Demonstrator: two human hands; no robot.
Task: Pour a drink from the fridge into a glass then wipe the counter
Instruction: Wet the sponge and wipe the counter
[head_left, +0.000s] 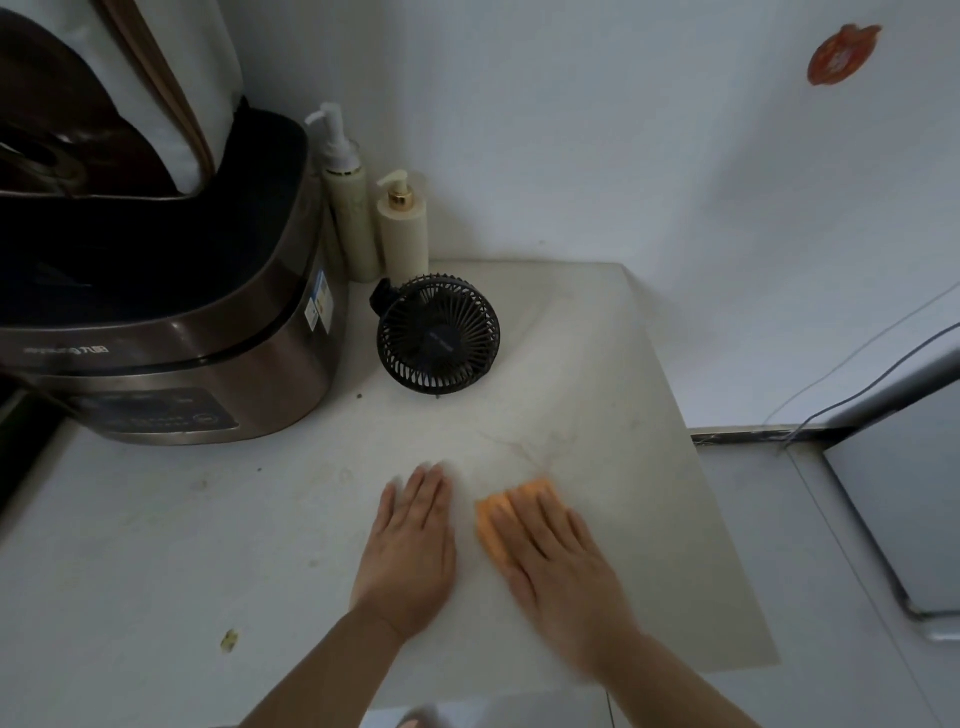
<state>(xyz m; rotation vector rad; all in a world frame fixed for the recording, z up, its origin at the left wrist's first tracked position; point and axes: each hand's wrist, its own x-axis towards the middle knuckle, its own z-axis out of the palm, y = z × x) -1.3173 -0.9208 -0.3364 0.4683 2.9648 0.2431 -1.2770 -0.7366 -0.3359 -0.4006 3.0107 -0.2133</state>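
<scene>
An orange cloth lies flat on the white counter, and my right hand presses down on it with fingers spread; the hand is motion-blurred. Only the cloth's left and far edges show past my fingers. My left hand rests flat and empty on the counter just left of the cloth, fingers together pointing away from me. No glass or drink is in view.
A small black fan stands behind my hands. A brown rice cooker fills the left, with two pump bottles by the wall. Crumbs dot the counter's left part. The counter's right edge drops to the floor; a white appliance stands at right.
</scene>
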